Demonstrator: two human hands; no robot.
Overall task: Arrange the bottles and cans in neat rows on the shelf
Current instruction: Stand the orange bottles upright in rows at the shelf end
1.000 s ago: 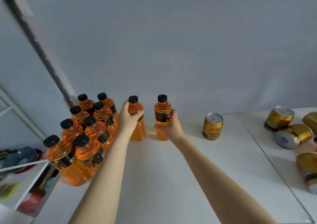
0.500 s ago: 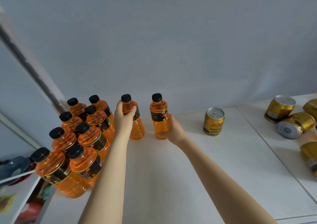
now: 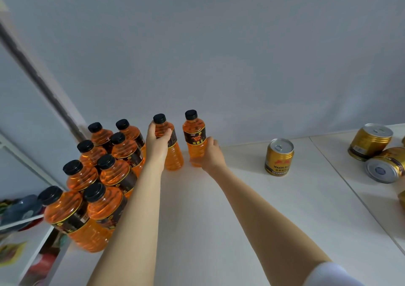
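The left bottle (image 3: 174,158) and right bottle (image 3: 194,132) have edged toward the wall (image 3: 219,66). The left hand (image 3: 157,143) grasps one's shoulder and the right hand (image 3: 210,154) clasps the other low, seemingly extending the back row (image 3: 129,132).

Can (image 3: 402,200): far right, sliced off by the frame.
Clutter (image 3: 11,252): lower left, blurred, unreadable.
Bottle (image 3: 174,158): label mostly behind the left hand (image 3: 156,145).

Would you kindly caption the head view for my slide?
Left hand grips the left bottle, right hand the right bottle, beside two bottle rows.
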